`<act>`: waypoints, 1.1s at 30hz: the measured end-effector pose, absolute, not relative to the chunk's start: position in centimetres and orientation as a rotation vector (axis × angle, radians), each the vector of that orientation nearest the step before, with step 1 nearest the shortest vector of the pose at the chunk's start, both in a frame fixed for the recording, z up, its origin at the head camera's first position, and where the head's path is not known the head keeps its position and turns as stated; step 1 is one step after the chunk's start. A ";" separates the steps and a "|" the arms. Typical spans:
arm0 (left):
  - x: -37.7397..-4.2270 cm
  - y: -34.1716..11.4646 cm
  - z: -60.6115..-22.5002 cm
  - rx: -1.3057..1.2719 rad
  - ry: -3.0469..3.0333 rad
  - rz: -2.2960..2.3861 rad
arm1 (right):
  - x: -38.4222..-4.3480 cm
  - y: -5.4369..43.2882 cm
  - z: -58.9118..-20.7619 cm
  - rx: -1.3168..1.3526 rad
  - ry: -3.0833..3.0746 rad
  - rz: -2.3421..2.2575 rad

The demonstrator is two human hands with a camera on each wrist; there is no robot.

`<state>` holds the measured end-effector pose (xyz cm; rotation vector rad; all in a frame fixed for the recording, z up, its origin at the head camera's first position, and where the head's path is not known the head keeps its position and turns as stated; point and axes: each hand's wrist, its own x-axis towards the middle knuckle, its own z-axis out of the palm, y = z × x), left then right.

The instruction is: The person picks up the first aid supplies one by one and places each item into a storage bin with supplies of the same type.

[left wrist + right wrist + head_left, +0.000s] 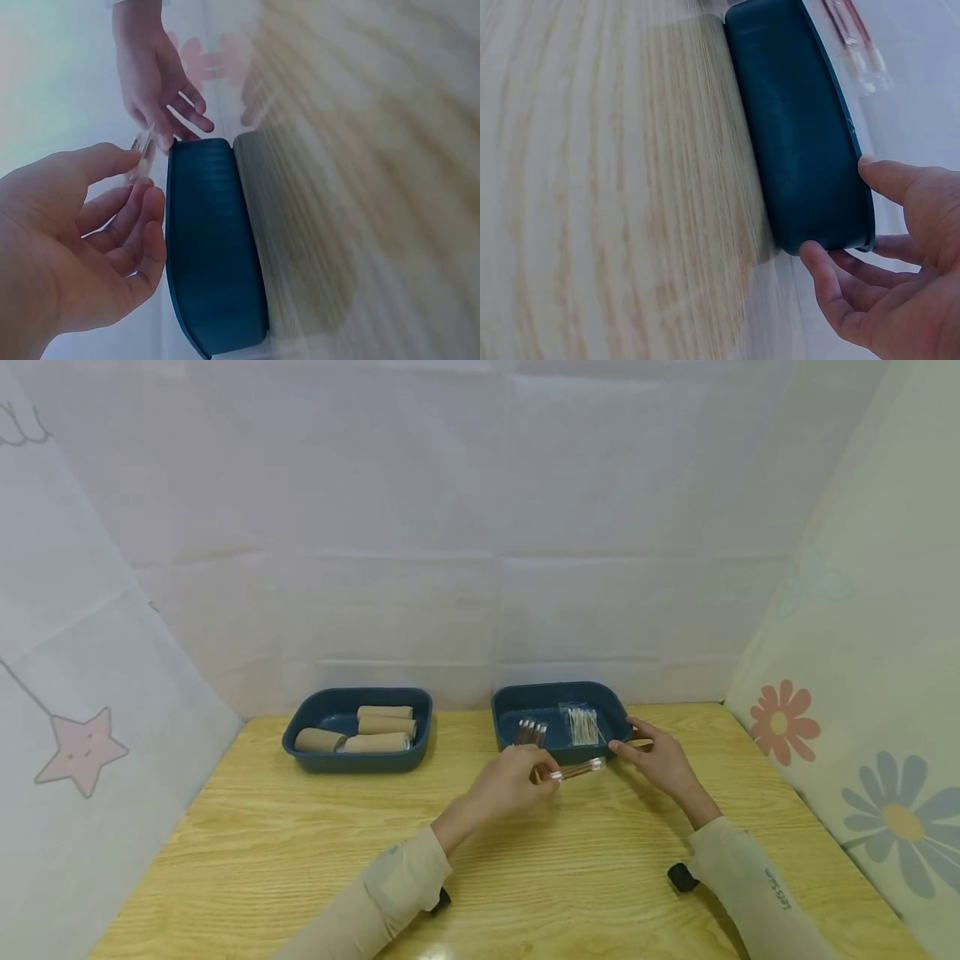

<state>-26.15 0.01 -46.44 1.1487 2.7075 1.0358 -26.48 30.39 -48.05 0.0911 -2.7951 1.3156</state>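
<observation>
My left hand (510, 777) pinches a small clear packet of brown-stemmed cotton swabs (577, 770) between thumb and fingertips. The packet is above the front rim of the right-hand dark blue basket (555, 685). At that basket's right end, my right hand (663, 764) holds the corner; in the right wrist view its thumb (889, 178) touches the rim and the other fingers bend around the end. Inside the basket lie another bunch of brown-stemmed cotton swabs (530, 732), partly hidden behind my left hand, and a clear packet of white cotton swabs (582, 725).
Left of these, a second dark blue basket (356, 762) contains several tan rolls (386, 727), perhaps bandages. Both baskets stand at the back of a wooden table (360, 835), against a white cloth wall (450, 568). Printed side walls rise at left and right.
</observation>
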 end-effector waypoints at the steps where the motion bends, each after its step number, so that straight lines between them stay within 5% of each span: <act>1: -26.3 -0.1 -46.3 1.134 2.707 1.065 | -26.5 30.4 -48.0 0.091 -2.794 1.318; 33: -30.4 -3.7 -46.0 0.458 2.536 1.659 | -26.7 30.4 -48.4 0.075 -2.797 1.329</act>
